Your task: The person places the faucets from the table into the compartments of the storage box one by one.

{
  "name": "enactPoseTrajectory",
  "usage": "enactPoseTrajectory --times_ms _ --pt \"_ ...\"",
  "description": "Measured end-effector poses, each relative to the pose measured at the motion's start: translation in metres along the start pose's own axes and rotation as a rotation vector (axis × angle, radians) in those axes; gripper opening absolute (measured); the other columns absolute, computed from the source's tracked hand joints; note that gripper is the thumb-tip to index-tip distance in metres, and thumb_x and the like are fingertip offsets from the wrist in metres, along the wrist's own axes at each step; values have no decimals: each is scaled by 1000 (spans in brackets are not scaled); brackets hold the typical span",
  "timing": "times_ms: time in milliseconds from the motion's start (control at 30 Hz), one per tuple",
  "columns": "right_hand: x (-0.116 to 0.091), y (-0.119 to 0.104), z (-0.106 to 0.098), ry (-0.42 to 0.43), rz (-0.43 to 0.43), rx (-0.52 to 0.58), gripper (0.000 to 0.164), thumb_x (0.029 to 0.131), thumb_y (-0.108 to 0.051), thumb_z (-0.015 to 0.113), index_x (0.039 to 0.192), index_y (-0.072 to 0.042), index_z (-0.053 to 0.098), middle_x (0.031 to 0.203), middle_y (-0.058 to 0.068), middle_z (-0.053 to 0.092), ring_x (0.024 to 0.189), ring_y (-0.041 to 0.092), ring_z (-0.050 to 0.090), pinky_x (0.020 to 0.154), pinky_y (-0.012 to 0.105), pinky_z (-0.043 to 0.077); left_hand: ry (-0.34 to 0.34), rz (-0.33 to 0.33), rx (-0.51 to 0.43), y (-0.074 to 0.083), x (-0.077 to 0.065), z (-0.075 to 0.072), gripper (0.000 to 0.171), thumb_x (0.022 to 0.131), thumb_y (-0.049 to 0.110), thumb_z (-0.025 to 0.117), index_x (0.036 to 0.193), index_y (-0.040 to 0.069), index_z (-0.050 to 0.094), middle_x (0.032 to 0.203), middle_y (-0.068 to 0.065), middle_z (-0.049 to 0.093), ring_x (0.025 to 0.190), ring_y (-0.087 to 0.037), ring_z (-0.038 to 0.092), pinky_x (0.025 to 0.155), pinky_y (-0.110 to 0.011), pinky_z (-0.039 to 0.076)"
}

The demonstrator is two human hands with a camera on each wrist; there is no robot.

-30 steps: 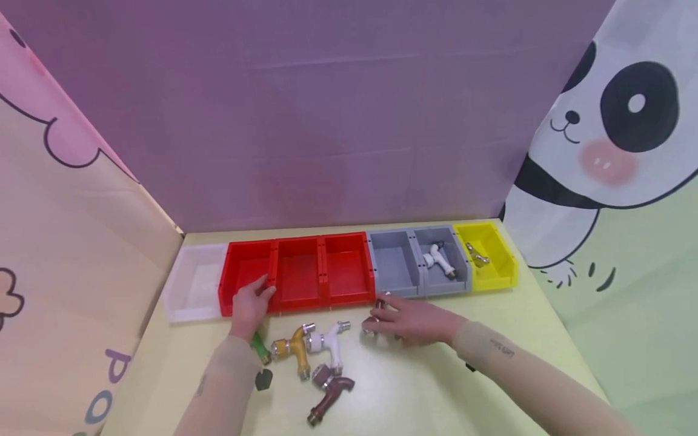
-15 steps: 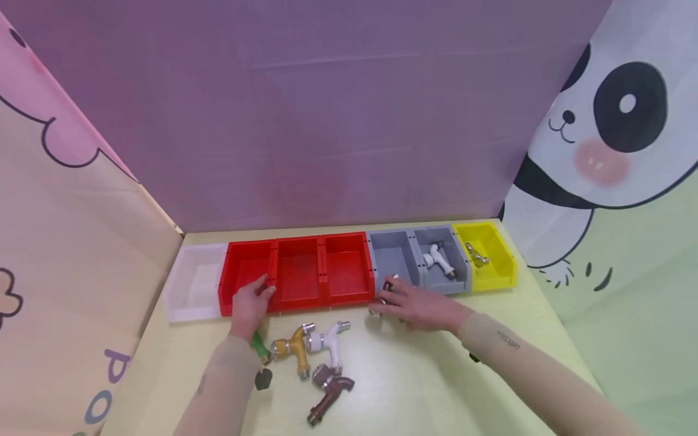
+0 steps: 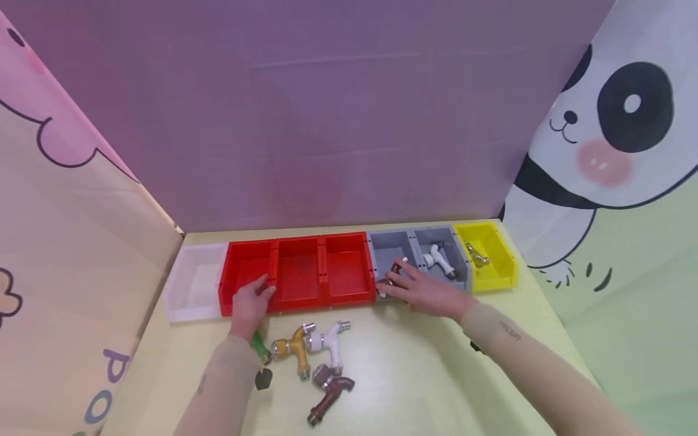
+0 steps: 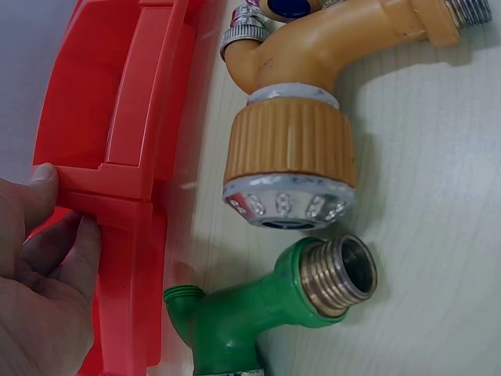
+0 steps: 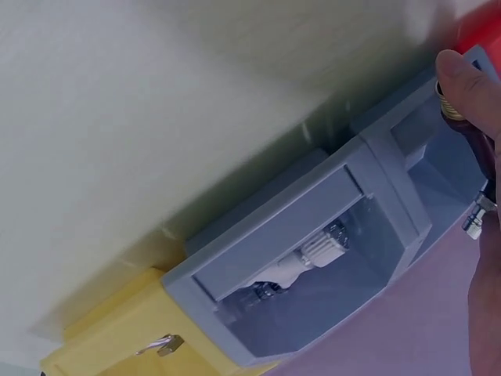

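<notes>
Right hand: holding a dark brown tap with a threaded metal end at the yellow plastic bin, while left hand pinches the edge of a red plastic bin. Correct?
Bin's grey, not yellow: the head view shows the right hand holding the dark brown tap at the leftmost grey plastic bin. The left hand does pinch the edge of a red plastic bin.
</notes>
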State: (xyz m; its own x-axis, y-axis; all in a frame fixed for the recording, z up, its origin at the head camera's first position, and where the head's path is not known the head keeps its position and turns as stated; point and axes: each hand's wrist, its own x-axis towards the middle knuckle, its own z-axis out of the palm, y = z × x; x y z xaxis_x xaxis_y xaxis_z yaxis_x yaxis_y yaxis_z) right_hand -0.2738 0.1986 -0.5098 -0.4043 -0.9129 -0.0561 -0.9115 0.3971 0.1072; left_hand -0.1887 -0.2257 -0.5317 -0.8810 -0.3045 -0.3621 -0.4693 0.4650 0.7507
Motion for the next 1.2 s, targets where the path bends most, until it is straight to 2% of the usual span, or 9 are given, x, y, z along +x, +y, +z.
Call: enactPoseTrajectory --times_ms 333,533,800,1000,1200 --pt "1 16 5 21 40 17 96 84 -12 84 162 -30 30 162 10 39 153 44 21 79 34 62 -3 5 -7 -2 3 1 63 104 25 62 160 17 36 160 -13 42 149 -40 33 112 -52 45" --pt "2 23 6 28 66 -25 97 84 -14 84 163 -29 29 163 9 38 153 43 22 73 30 62 -4 2 -5 -3 5 1 63 104 25 62 160 18 34 161 -13 41 148 -40 34 111 -52 46" --pt "7 29 5 59 74 -44 97 83 -15 86 162 -27 31 160 11 43 151 47 27 72 31 62 -7 3 -15 -4 5 1 63 104 25 62 160 17 35 161 -13 40 148 -40 33 111 -52 46" --pt "8 31 5 54 100 -8 98 83 -10 85 163 -27 29 160 11 42 153 45 22 78 36 63 -1 11 -14 -5 4 2 62 104 25 62 160 18 35 161 -13 41 148 -39 34 111 -52 46" --pt "12 32 6 36 116 16 98 84 -10 84 163 -28 29 162 10 40 153 44 21 76 35 63 3 25 -13 -4 2 2 62 104 25 61 160 17 36 160 -13 42 147 -40 35 111 -52 46"
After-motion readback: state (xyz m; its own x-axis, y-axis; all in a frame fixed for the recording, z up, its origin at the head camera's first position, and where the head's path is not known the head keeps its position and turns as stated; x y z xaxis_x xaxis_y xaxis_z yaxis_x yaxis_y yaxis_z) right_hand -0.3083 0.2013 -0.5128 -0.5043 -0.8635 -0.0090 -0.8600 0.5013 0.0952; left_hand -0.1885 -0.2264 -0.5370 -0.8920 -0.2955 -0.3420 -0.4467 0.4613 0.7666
